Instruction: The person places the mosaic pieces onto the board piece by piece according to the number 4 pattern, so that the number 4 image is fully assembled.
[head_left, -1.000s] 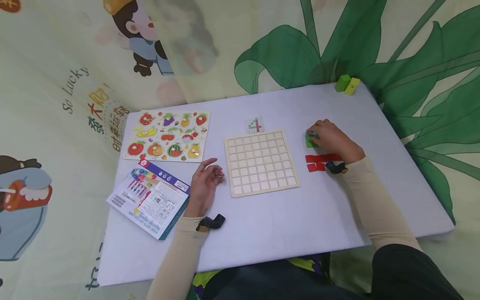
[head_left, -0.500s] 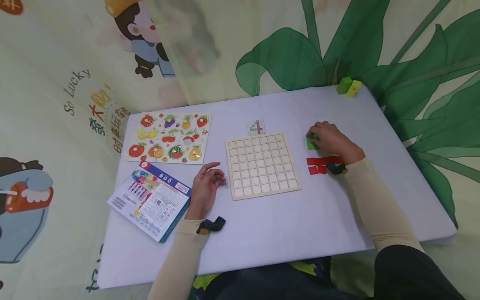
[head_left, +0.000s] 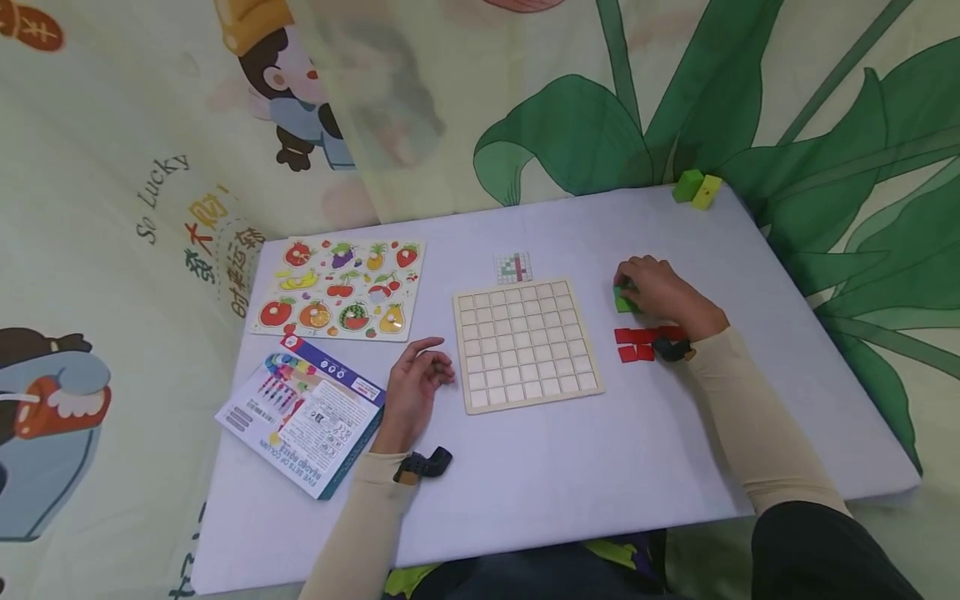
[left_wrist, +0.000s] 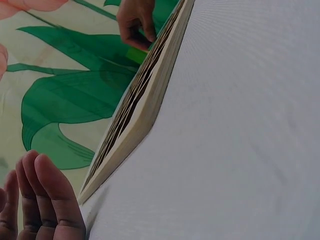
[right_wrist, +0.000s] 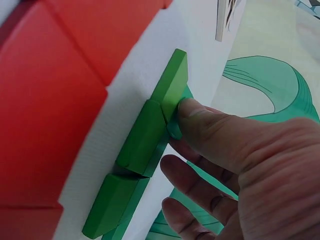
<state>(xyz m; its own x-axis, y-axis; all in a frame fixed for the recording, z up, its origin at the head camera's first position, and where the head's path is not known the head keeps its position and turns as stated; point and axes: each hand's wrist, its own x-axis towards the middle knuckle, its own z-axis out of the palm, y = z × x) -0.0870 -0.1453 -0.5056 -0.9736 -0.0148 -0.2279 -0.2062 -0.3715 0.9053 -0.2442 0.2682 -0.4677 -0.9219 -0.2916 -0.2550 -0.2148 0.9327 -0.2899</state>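
My right hand (head_left: 662, 290) is at the small green blocks (head_left: 624, 302) on the right of the table. In the right wrist view its thumb and a partly hidden finger pinch a green block (right_wrist: 172, 82) at the far end of a short row, beside another green block (right_wrist: 142, 137). The other fingers hang curled below. My left hand (head_left: 416, 383) rests loosely, fingers slightly bent and holding nothing, just left of the wooden grid board (head_left: 459, 358). In the left wrist view its fingers (left_wrist: 60, 195) point up near the board's corner.
Several red blocks (head_left: 636, 353) lie just in front of the right hand. A small pattern card (head_left: 512, 267) sits behind the board. Leftward are a fruit puzzle board (head_left: 337, 292) and a printed box (head_left: 307, 421). Green and yellow blocks (head_left: 696, 189) stand at the back right corner.
The head view has tilted up a little, so the scene sits lower in it. My right hand stays at the green blocks and my left hand stays beside the board.
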